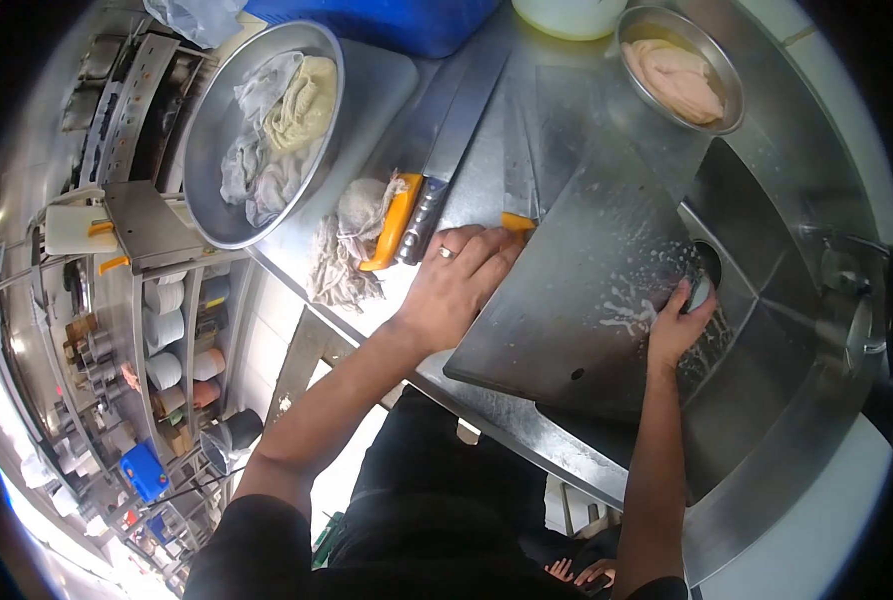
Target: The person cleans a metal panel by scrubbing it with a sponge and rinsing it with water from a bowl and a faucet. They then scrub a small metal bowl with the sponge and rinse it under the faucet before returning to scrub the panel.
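A large steel cleaver blade (577,290) leans over the edge of the sink (767,330), streaked with white foam. My left hand (462,280), a ring on one finger, grips the cleaver at its orange handle end. My right hand (679,322) presses a small scrubbing pad (701,293) against the blade's far edge, above the sink drain (709,262).
Two more knives with orange handles (392,225) lie on the steel counter beside a wet cloth (347,245). A steel bowl of tripe-like pieces (257,130) sits at left, a bowl of pale meat (682,75) at the back, shelves with rolls (167,330) below.
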The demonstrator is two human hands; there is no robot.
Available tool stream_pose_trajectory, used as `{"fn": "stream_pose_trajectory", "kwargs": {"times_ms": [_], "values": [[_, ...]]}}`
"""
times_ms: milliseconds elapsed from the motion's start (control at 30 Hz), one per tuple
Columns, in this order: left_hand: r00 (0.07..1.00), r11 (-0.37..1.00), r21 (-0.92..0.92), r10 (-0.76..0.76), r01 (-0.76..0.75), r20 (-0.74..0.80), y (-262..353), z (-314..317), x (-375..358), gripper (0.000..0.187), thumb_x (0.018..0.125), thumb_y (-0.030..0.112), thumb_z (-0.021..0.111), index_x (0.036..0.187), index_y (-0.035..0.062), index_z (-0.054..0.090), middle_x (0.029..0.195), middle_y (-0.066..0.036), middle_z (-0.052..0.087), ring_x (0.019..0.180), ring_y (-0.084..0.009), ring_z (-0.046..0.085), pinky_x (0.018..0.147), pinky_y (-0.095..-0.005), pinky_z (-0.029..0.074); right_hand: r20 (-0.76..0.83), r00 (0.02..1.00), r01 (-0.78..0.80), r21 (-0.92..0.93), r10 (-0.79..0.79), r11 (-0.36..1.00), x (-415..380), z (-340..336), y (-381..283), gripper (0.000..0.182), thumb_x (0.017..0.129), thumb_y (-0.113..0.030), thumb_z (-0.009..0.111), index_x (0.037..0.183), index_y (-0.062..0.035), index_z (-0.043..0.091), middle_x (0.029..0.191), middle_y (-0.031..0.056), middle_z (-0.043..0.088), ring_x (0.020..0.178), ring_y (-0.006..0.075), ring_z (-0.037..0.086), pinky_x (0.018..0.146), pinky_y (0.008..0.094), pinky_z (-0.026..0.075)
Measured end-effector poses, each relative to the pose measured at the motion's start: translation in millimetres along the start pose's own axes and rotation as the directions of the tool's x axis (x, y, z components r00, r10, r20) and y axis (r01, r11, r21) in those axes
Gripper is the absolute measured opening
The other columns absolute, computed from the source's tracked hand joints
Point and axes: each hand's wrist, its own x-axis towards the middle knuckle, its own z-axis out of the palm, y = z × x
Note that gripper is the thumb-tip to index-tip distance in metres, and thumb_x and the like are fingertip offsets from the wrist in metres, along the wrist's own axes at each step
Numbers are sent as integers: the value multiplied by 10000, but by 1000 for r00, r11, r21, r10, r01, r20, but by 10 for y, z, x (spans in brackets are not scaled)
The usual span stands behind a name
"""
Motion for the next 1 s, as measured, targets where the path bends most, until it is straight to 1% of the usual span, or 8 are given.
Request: {"fn": "stream_pose_trajectory", "kwargs": {"times_ms": [267,433,633,733,767,867,933,1000], "values": [[998,986,156,-55,56,-10,220,364,78,600,882,286,552,1408,8,476,1444,-193,406,1320,-343,412,1118,-528,295,15,999,-32,26,32,999,-20,-1,-2,497,996,-283,642,1330,64,522,1271,274,595,1169,437,577,1012,481,436],[992,991,52,-123,122,27,179,178,147,507,873,290,573,1349,115,562,1499,-195,373,1409,-352,351,1140,-558,273,16,1000,-18,24,17,1000,-9,-12,5,502,995,-278,640,1328,77,519,1274,286,591,1175,442,573,1020,485,431],[994,996,75,46,-53,102,77,109,208,445,900,279,564,1301,98,627,1517,-156,391,1429,-334,355,1188,-582,213,4,1000,-12,35,12,999,-11,21,6,480,997,-274,640,1315,68,528,1237,273,602,1141,432,583,999,472,439],[988,998,24,48,-52,144,29,52,283,428,912,260,560,1296,92,645,1517,-132,416,1459,-315,329,1210,-579,183,5,1000,4,37,-4,999,-14,-6,-25,465,999,-270,640,1306,63,533,1219,267,601,1128,428,579,995,469,436],[978,995,80,48,-65,204,-39,27,285,437,921,257,546,1325,117,635,1522,-112,428,1479,-309,307,1220,-571,175,4,1000,0,44,0,999,-12,-8,-38,464,998,-266,642,1305,64,533,1220,268,597,1131,429,573,1000,470,431],[980,982,185,-1,-36,198,-111,-105,358,513,824,196,688,1333,152,640,1543,-98,420,1480,-307,316,1219,-557,205,8,1000,8,-6,-8,1000,-25,-3,1,489,990,-266,644,1335,59,525,1287,274,567,1205,444,528,1042,501,398],[990,994,107,-23,8,139,-124,-211,405,569,760,135,738,1322,140,646,1528,-100,441,1456,-309,350,1205,-531,246,-27,1000,-1,-46,0,999,-28,-19,-5,470,983,-257,643,1324,48,534,1281,270,565,1202,460,516,1041,513,391],[1000,999,34,-7,6,28,-96,-289,407,555,749,51,715,1297,108,648,1470,-106,505,1366,-330,435,1123,-496,330,-70,997,17,-82,-23,996,-43,23,69,463,978,-252,646,1314,47,539,1276,270,567,1199,466,515,1035,512,394]]}}
